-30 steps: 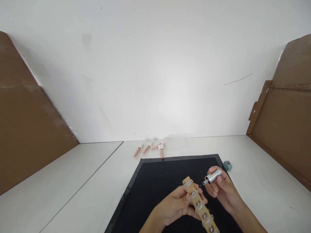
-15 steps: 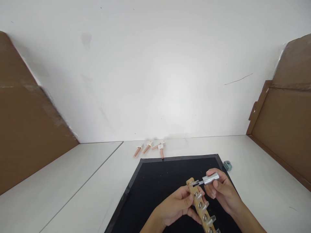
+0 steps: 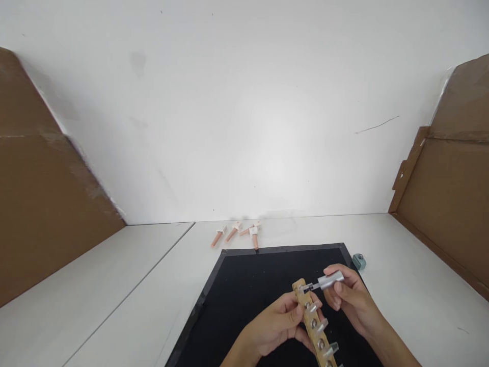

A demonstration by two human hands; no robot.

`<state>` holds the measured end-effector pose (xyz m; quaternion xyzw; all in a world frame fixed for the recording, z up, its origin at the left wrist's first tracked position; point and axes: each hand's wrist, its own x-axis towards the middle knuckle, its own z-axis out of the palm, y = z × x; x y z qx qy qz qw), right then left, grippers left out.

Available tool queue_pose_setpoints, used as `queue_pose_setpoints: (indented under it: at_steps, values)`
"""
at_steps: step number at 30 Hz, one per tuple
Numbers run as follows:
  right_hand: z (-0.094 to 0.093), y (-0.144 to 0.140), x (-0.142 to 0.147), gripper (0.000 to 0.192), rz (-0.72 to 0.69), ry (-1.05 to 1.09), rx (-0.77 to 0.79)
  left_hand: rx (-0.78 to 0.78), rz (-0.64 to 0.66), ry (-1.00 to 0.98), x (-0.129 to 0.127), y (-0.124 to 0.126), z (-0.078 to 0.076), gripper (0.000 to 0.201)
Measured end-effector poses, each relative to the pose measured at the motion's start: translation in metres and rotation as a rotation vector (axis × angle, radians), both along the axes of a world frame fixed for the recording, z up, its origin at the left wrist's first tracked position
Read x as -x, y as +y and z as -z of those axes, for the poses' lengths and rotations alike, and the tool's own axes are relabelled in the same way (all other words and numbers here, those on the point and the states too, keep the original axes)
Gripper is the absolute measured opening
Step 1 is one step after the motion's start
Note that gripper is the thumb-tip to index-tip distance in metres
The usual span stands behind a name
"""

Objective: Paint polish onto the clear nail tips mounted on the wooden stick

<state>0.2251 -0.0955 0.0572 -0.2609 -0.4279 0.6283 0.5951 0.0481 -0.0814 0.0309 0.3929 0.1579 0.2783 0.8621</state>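
My left hand (image 3: 280,326) is closed around a narrow wooden strip (image 3: 310,321), steadying it at a slant over the black mat. Along the strip sit several metal studs and clear nail tips (image 3: 321,326) that stick out to the right. My right hand (image 3: 353,300) pinches a nail polish brush (image 3: 330,280) by its silver cap. Its bristle end meets the clear nail tip (image 3: 306,288) at the strip's far end. Just beyond my right hand stands a small green nail polish bottle (image 3: 359,261), uncapped. The strip's near end runs out of view.
Several pinkish sticks with white block-like ends (image 3: 254,237) lie at the back, beyond the mat. The black mat (image 3: 237,285) has a dark taped border and rests on a white table (image 3: 153,300). Brown cardboard panels (image 3: 49,188) rise on both sides, with a white wall (image 3: 244,112) behind.
The brush tip has shifted very slightly on the far nail tip. Both grips stay the same, and the whole view has drifted slightly.
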Motion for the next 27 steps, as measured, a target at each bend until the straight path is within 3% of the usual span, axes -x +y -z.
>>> queue_pose_setpoints:
  at_steps: [27]
  values:
    - [-0.0005,-0.0007,0.0009,0.025,-0.015,-0.009,0.03,0.02,-0.002,0.019,0.0001,-0.0021,-0.0052,0.039]
